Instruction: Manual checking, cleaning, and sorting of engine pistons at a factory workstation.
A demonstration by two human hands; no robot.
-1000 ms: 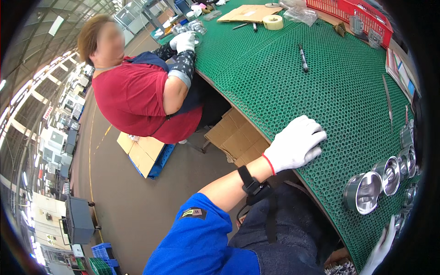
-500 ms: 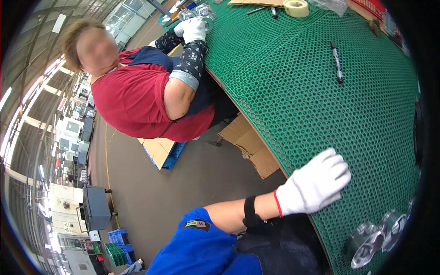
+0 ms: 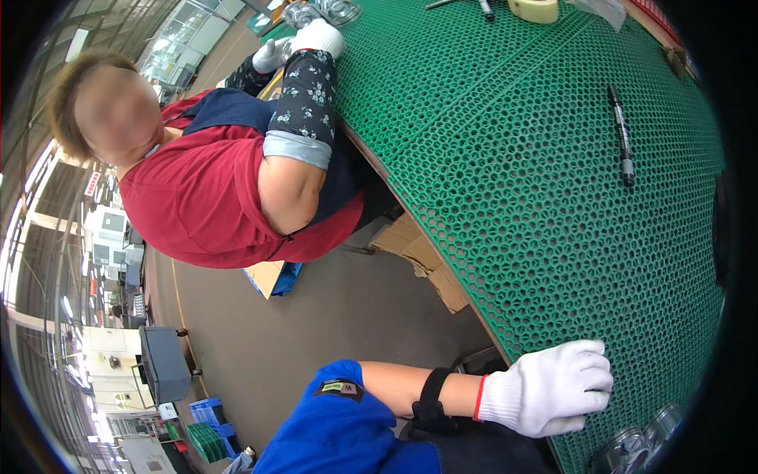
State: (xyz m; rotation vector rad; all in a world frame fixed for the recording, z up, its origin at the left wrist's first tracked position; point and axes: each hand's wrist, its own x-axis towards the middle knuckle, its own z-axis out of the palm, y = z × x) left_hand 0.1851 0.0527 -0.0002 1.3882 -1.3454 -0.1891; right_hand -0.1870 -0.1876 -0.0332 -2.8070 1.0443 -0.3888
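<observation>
My left hand (image 3: 557,389), in a white knitted glove with a red cuff edge, rests palm down over the edge of the green mat (image 3: 505,237). Its fingers are loosely bent with the thumb apart, and nothing shows in them. A black band circles that wrist. Closest to the hand, past the thumb, lie shiny silver metal parts (image 3: 624,452) with round openings, partly cut off by the dark rim. A black-and-white marker pen (image 3: 621,136) lies farther up the mat. My right hand is out of view.
At the far left a co-worker (image 3: 237,182) in a red shirt and white gloves stands by the table, near more silver parts (image 3: 335,11). A tape roll (image 3: 534,9) sits at the far edge. Cardboard (image 3: 422,261) leans under the table; a grey cart (image 3: 166,363) stands on the floor.
My left hand has moved down in the picture, nearer the silver parts, and its fingers have turned slightly. The co-worker's hands have come apart. The whole view has shifted.
</observation>
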